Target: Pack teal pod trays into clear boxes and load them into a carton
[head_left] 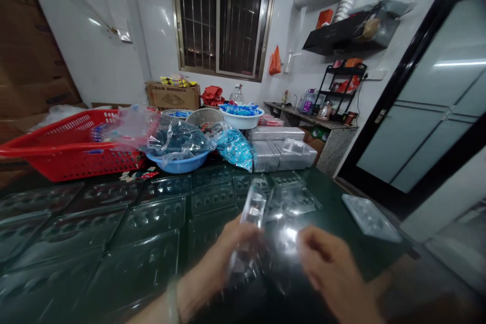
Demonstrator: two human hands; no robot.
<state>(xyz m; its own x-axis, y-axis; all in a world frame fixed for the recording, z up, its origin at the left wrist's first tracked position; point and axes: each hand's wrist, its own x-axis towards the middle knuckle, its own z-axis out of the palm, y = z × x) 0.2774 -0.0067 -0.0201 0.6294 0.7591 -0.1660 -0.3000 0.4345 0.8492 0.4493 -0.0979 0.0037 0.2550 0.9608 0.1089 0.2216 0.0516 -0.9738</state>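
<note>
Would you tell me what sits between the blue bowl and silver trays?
In the head view, a bag of blue items lies between the blue bowl and the silver trays.

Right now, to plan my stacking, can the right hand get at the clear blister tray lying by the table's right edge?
Probably yes: the right hand sits just left of that clear blister tray, and the dark tabletop between them shows nothing in the way.
</note>
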